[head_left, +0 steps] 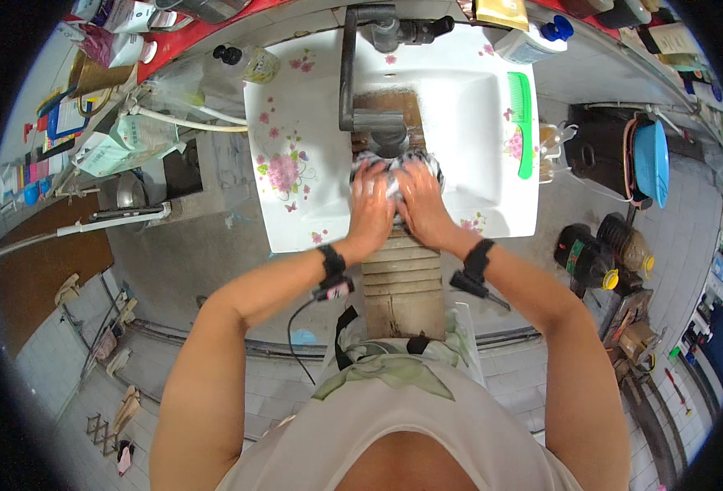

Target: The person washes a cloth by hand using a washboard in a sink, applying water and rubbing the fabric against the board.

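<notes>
My left hand (370,204) and my right hand (422,200) are side by side, pressing down on a bunched black-and-white cloth (392,188). Wet white suds show on the cloth and on my fingers. The fingers curl over the bundle, which hides most of it. Under it runs a ridged wooden washboard (402,282), its lower end leaning toward my body and its upper part inside the white flowered sink (308,209). Just above my fingertips hangs the spout of a dark faucet (380,127); I cannot make out any running water.
A green comb (522,123) lies on the sink's right rim. A white bottle with a blue cap (533,42) stands at its back right corner, a clear bottle (251,63) at the back left. Large dark bottles (586,258) and a blue basin (650,164) are off to the right.
</notes>
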Tool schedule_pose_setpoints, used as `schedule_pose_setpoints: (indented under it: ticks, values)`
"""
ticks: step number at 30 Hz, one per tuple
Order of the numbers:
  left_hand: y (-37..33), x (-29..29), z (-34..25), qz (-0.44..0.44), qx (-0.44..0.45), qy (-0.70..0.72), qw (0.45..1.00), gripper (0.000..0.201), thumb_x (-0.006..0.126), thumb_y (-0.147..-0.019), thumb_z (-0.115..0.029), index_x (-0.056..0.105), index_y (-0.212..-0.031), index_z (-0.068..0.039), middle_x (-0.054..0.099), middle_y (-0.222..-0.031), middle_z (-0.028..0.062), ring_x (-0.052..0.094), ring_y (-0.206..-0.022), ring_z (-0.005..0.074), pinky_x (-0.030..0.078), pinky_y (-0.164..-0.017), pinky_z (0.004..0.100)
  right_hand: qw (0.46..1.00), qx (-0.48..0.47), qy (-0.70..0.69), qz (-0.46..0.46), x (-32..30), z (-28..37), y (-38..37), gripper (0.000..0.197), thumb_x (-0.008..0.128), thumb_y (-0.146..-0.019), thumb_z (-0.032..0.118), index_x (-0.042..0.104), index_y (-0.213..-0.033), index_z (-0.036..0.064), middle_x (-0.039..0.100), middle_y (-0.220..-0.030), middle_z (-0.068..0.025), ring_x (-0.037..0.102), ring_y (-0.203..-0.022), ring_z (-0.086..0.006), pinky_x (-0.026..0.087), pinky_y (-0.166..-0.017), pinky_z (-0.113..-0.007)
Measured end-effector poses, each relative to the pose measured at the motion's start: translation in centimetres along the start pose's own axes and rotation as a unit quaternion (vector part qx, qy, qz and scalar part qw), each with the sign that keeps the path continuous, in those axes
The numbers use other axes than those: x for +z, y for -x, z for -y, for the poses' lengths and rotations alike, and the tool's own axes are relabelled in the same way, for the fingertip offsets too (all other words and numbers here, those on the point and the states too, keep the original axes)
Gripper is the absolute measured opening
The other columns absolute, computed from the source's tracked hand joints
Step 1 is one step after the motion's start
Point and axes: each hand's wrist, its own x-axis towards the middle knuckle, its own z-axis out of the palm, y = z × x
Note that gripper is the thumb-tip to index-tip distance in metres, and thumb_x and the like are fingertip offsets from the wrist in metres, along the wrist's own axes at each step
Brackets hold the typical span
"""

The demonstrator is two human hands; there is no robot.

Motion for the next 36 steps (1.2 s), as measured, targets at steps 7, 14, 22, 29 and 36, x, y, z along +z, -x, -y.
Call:
schedule_pose_setpoints:
  ticks: [7, 14, 22, 29, 36]
  values:
    - [-6.5, 4.0, 8.7, -0.018, -0.111, -0.152, 0.982, 0.048, 0.056, -0.107, -0.027, 0.052, -0.147, -0.001, 0.050, -0.154, 0.0283, 0.041, -0.152, 0.0429, 0.028, -0.128, 0.0586, 0.998, -0.015, -0.003, -0.058, 1.8, -4.8, -8.6, 0.056, 0.065, -0.099, 0.019, 0.050, -0.149, -0.0030, 0.053, -0.146, -0.0288, 0.050, -0.136, -0.0495, 0.040, -0.116, -0.058]
    - [-1.5, 1.7, 1.8, 0.002, 0.017, 0.019, 1.000, 0.054, 0.059, -0.108, -0.024, 0.048, -0.153, 0.004, 0.049, -0.154, 0.0303, 0.041, -0.148, 0.0480, 0.031, -0.126, 0.0585, 0.999, -0.004, 0.013, -0.045, 0.9, -2.0, 0.2, 0.060, 0.065, -0.104, 0.030, 0.049, -0.153, -0.0018, 0.047, -0.158, -0.0282, 0.042, -0.150, -0.0473, 0.031, -0.126, -0.061]
    - [-5.3, 3.9, 9.7, 0.100, -0.065, -0.090, 0.989, 0.044, 0.059, -0.106, -0.021, 0.054, -0.146, -0.003, 0.048, -0.158, 0.0240, 0.041, -0.151, 0.0434, 0.034, -0.123, 0.0596, 0.998, 0.066, -0.009, 0.006, 1.7, -3.1, -4.7, 0.069, 0.069, -0.103, 0.028, 0.043, -0.160, 0.0012, 0.044, -0.161, -0.0275, 0.038, -0.154, -0.0491, 0.030, -0.126, -0.061]
    - [-3.2, 1.1, 2.7, -0.018, 0.000, 0.046, 0.999, 0.059, 0.064, -0.101, -0.011, 0.047, -0.156, -0.001, 0.049, -0.155, 0.0269, 0.036, -0.152, 0.0523, 0.028, -0.128, 0.0621, 0.999, -0.001, 0.054, 0.000, 0.3, -2.0, -2.5, 0.082, 0.070, -0.100, 0.024, 0.030, -0.169, 0.0027, 0.042, -0.160, -0.0284, 0.035, -0.155, -0.0484, 0.027, -0.126, -0.065]
    - [-7.1, 5.2, 9.9, 0.030, -0.147, -0.056, 0.987, 0.062, 0.065, -0.102, -0.040, 0.051, -0.154, -0.009, 0.044, -0.164, 0.0200, 0.037, -0.155, 0.0414, 0.025, -0.129, 0.0603, 0.991, 0.087, -0.096, 0.016, 0.6, -3.6, -8.1, 0.068, 0.060, -0.105, 0.031, 0.039, -0.162, -0.0003, 0.038, -0.168, -0.0275, 0.037, -0.153, -0.0522, 0.029, -0.124, -0.065]
